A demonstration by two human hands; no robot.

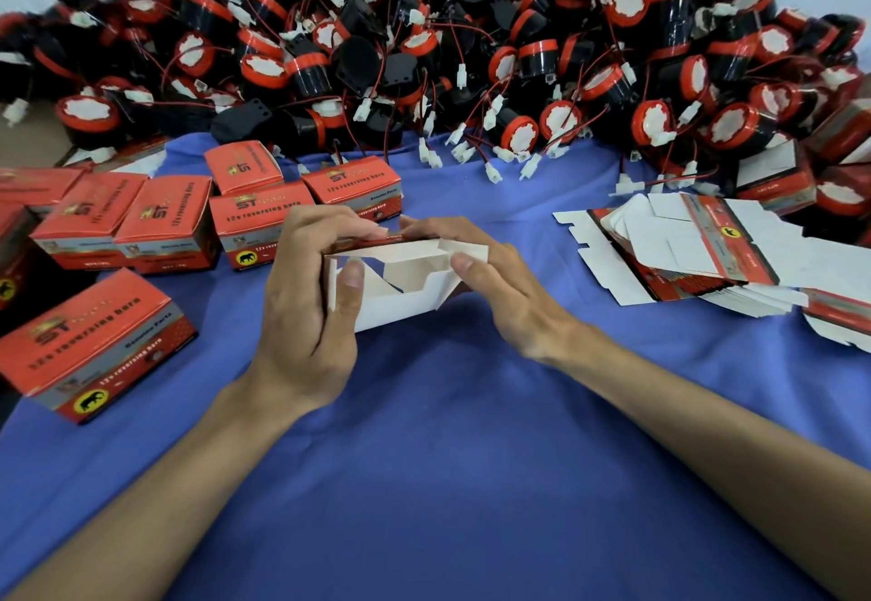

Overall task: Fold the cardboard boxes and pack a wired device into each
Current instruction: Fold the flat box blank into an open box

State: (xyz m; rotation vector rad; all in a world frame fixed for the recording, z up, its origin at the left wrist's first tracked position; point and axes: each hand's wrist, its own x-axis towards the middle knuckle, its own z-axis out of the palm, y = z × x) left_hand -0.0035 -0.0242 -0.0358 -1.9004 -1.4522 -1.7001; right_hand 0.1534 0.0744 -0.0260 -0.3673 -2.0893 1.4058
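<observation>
I hold a partly folded cardboard box (400, 299) above the blue cloth, its white inside and loose flaps turned toward me. My left hand (311, 299) grips its left end, thumb on the near white panel and fingers curled over the top edge. My right hand (490, 280) pinches the right end, thumb pressing a white flap. A big heap of black-and-red wired devices (471, 35) with white connectors fills the back. Their red and black wires trail onto the cloth.
Several closed red boxes (165, 218) stand at the left, one more (94, 341) nearer me. A stack of flat unfolded box blanks (697, 251) lies at the right. Blue cloth (447, 459) covers the table in front of me.
</observation>
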